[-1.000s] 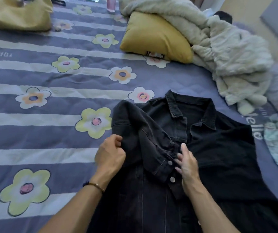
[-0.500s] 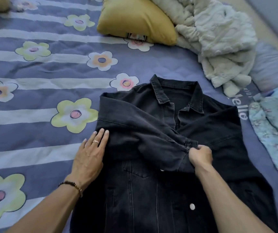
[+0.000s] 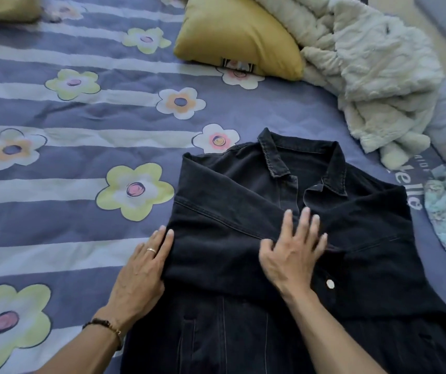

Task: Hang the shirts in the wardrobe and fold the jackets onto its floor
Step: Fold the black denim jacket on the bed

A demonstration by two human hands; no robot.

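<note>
Black jacket (image 3: 283,238) under both hands: left (image 3: 140,276) flat on edge, right (image 3: 294,252) on sleeve.

Flowered striped bedspread (image 3: 86,217), mustard pillow (image 3: 238,36), cream blanket (image 3: 373,66)

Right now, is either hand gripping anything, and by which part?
Nothing is gripped. The left hand lies flat at the black jacket's folded edge; the right hand presses open on its folded sleeve.
</note>
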